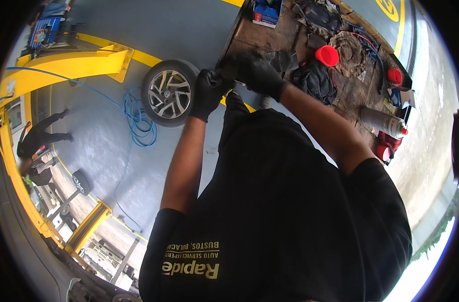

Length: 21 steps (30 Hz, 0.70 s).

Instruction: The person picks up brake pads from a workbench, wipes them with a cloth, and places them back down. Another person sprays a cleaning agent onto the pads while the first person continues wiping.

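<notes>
Both my hands wear black gloves and are raised in front of me, close together at the near left edge of a brown, stained workbench (249, 39). My left hand (208, 93) is closed, its fingers curled in; what they hold, if anything, is hidden. Beside it, my right hand (262, 75) is over the bench edge and smeared by motion. Dark shapes between the two hands are too blurred to name. Just past the right hand lies a black, angular piece (284, 61). To the left of my left hand is a car wheel (168, 94) with a silver-and-black rim.
On the bench are a red cup (326, 56), black cloth (315, 81), a brown rag (349, 50), a spray can (383, 122) and a blue box (267, 13). A blue hose (139, 123) coils on the floor. Yellow lift arm (78, 64) and another person (40, 136) are at left.
</notes>
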Each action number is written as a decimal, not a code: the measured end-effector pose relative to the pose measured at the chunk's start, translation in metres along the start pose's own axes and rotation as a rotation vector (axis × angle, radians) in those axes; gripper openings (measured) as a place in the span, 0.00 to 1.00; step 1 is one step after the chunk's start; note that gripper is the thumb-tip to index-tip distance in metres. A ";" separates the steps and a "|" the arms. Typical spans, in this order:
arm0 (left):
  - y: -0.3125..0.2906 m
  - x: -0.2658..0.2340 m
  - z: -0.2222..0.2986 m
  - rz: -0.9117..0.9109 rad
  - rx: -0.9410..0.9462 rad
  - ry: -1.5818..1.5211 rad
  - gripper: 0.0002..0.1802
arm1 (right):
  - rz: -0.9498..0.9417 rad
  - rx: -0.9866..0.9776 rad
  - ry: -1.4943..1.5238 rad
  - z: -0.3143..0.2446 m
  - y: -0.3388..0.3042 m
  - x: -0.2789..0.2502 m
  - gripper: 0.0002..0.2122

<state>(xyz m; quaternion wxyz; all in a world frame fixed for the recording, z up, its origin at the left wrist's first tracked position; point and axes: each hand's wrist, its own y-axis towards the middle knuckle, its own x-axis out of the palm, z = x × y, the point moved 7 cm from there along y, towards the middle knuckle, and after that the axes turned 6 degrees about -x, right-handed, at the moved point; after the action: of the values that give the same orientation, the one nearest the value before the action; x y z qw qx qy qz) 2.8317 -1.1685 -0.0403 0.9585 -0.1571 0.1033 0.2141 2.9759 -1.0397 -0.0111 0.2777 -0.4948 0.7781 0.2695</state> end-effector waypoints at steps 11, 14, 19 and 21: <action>-0.008 0.001 0.026 0.017 0.123 0.311 0.25 | 0.292 0.003 0.196 0.060 0.014 -0.039 0.16; -0.009 0.004 0.051 0.151 0.268 0.678 0.27 | 0.387 0.300 0.122 0.069 -0.004 -0.068 0.16; 0.000 0.017 0.064 0.199 0.332 0.850 0.31 | 0.291 0.097 -0.010 0.058 -0.022 -0.033 0.17; 0.002 0.015 0.061 0.208 0.345 0.853 0.31 | 0.281 -0.068 0.024 0.021 -0.021 -0.016 0.17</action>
<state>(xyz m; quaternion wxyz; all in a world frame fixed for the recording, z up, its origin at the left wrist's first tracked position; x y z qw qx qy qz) 2.8516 -1.1396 0.0123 0.8161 -0.0583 0.5373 0.2048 3.0048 -1.0224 -0.0177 0.2108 -0.3935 0.8333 0.3260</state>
